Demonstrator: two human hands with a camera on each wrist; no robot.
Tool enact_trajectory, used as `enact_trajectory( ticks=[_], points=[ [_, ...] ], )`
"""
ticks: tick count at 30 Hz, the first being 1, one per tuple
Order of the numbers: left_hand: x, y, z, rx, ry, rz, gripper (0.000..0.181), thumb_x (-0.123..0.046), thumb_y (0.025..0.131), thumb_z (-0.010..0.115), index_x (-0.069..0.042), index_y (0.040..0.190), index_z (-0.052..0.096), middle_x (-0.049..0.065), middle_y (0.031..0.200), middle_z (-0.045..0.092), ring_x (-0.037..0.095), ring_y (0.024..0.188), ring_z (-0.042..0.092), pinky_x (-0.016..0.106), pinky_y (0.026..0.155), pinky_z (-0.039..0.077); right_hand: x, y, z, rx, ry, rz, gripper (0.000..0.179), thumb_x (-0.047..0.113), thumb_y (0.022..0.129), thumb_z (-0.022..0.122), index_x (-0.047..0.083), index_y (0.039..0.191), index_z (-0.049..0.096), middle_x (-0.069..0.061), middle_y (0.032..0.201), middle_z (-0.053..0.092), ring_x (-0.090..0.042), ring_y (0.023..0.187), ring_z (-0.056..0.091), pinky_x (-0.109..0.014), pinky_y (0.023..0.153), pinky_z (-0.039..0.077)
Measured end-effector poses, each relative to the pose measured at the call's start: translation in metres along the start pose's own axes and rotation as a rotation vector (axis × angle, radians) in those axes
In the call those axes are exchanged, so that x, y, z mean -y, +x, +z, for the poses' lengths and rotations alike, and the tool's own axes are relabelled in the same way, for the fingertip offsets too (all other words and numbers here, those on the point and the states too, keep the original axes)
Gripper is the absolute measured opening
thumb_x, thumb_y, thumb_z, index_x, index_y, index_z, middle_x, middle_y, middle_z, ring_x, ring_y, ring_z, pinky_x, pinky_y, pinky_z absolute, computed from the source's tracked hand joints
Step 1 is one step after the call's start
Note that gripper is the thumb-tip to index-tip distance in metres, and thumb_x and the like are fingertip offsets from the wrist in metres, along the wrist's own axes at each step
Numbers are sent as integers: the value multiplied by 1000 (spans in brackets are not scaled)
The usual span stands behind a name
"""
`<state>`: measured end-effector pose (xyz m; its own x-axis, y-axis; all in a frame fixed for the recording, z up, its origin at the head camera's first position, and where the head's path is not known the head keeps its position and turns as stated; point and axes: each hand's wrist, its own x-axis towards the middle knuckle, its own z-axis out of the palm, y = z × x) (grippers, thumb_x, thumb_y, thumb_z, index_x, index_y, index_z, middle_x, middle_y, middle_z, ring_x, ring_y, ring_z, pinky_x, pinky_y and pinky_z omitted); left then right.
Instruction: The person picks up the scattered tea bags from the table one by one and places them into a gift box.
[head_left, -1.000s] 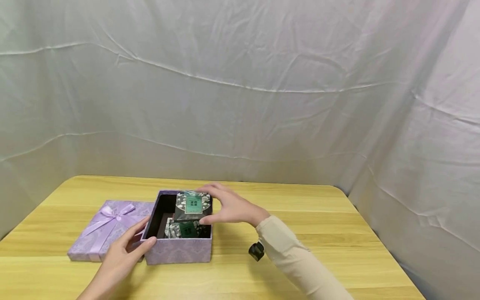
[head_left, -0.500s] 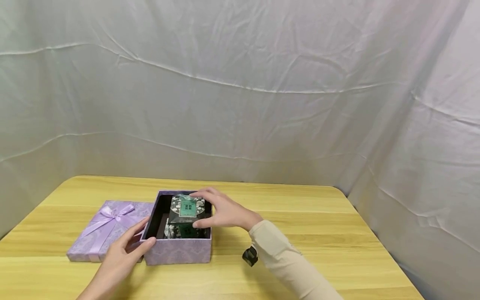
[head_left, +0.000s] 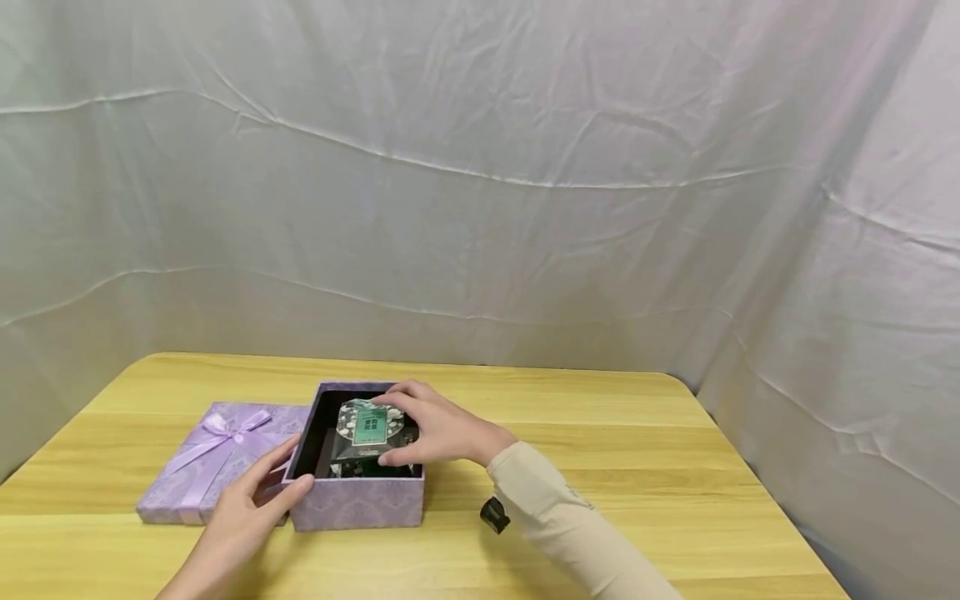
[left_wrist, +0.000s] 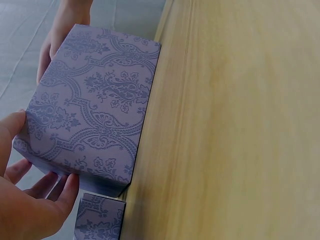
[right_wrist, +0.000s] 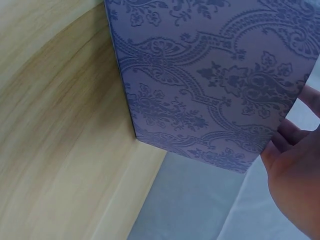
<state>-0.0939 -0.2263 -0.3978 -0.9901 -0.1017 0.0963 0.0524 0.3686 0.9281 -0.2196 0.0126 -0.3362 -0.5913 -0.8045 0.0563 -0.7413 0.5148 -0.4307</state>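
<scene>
A lidless purple patterned gift box (head_left: 358, 505) with a dark inside stands on the table. My left hand (head_left: 243, 508) holds its near left corner, thumb at the front rim and fingers along the left wall; the left wrist view shows the fingertips (left_wrist: 71, 187) against that wall. Over the right side of the gift box, my right hand (head_left: 442, 429) grips a small dark tea box (head_left: 369, 429) with a green label and white flower print, tilted inside the opening. Another dark green package (head_left: 378, 469) lies below it, mostly hidden.
The purple lid (head_left: 225, 462) with a ribbon bow lies left of the gift box, close against it. A black object (head_left: 495, 515) hangs by my right sleeve. A grey cloth (head_left: 480, 208) hangs behind the wooden table (head_left: 600, 467).
My right hand has moved left and down, taking the tea box deeper into the gift box. The left hand, gift box and lid have stayed in place.
</scene>
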Motion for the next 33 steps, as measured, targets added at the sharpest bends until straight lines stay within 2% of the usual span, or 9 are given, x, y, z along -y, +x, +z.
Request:
enact_trajectory(
  ticks=[7, 9, 14, 18, 24, 28, 33],
  points=[
    [-1, 2, 1, 2, 19, 15, 61, -26, 97, 61, -9, 149, 36, 30, 137, 47, 34, 114, 56, 19, 81, 45, -3, 1, 4, -9, -51, -11, 72, 45, 84, 72, 22, 146, 42, -3, 144, 38, -17, 133, 34, -32, 106, 33],
    [-1, 2, 1, -2, 25, 21, 60, -25, 97, 62, -9, 149, 37, 29, 137, 48, 27, 111, 58, 19, 81, 45, -4, 1, 5, -13, -57, -13, 72, 44, 84, 72, 22, 146, 43, -3, 144, 38, -18, 132, 34, -32, 106, 33],
    [1, 2, 1, -6, 23, 21, 60, -26, 96, 62, -10, 149, 37, 29, 137, 48, 0, 101, 55, 19, 81, 45, -3, 3, 7, -21, -81, -24, 73, 43, 83, 74, 21, 146, 44, -5, 143, 39, -19, 131, 35, -32, 106, 33],
    [2, 3, 1, -9, 18, 26, 60, -25, 96, 62, -9, 149, 38, 28, 136, 48, -9, 97, 52, 19, 80, 46, -3, 3, 7, -28, -97, -37, 73, 42, 83, 75, 18, 145, 45, -8, 145, 37, -21, 134, 34, -33, 106, 33],
    [3, 2, 1, -17, 27, 40, 59, -25, 96, 63, -9, 148, 39, 28, 136, 49, -10, 97, 52, 19, 81, 46, -3, 2, 8, -29, -53, -18, 65, 37, 88, 71, 18, 145, 45, -6, 148, 34, -21, 136, 31, -34, 106, 33],
    [3, 2, 1, -14, 28, 38, 60, -25, 96, 62, -10, 149, 38, 29, 136, 49, -7, 99, 52, 20, 82, 46, -4, 1, 8, -67, 19, -22, 58, 33, 92, 67, 16, 143, 47, -4, 147, 37, -18, 135, 33, -34, 106, 33],
    [3, 1, -1, -15, 41, 24, 60, -26, 97, 62, -10, 149, 38, 29, 137, 48, 15, 108, 58, 21, 80, 47, -5, -4, 7, -169, 116, -23, 50, 28, 95, 62, 14, 142, 49, -3, 148, 38, -21, 135, 36, -39, 106, 34]
  ],
)
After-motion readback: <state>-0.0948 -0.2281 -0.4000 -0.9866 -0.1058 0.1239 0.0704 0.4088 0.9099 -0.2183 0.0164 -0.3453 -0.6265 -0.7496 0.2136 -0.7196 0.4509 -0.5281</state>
